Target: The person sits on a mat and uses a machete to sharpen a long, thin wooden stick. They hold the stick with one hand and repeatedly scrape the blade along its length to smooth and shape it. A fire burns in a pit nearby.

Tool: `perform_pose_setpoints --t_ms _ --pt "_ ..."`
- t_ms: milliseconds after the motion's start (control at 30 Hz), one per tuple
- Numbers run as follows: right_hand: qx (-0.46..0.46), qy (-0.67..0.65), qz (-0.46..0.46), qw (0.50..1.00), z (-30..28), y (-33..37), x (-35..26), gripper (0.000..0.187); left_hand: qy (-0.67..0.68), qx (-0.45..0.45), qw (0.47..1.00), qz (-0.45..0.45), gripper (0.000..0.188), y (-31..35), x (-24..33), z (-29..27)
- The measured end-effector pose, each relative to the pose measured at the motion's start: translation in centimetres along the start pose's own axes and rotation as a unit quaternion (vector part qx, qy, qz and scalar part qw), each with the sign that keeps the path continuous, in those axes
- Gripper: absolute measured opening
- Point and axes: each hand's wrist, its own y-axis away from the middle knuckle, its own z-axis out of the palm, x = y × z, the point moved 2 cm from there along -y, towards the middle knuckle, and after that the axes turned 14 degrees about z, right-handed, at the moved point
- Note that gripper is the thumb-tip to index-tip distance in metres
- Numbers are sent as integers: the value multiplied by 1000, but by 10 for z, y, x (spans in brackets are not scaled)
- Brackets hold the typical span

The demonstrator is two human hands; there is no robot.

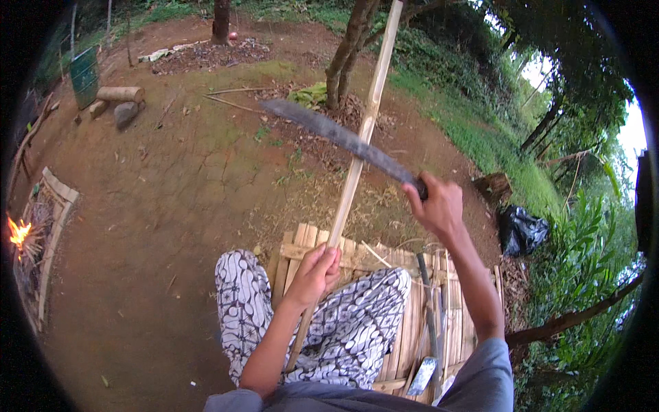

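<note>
Drum (84,77): green, upright, upper left. Beside it, one log (121,95), lying, and one grey rock (125,115). Fire (19,232): lit, left edge; pale border (58,237) along its right. Forked tree (342,58). Stump (494,185): right. Black bag (523,231): plastic, crumpled, near stump, beside green plants (573,261).

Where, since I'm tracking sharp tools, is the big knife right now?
In the head view, the knife is just above centre, gripped in the right hand, pointing left and crossing the pale stick held in the left hand.
</note>
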Motion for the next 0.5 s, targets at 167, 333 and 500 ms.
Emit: perform_pose_setpoints --t_ms 167,333,500 --pt "9 -24 -203 979 15 38 -24 56 20 -8 1000 -22 22 4 0 -1" --pt "-2 -41 -212 976 22 34 -34 57 17 7 999 -27 23 7 5 -1" --pt "26 -74 -30 996 28 0 -5 49 7 -3 1000 -1 22 2 3 -7"
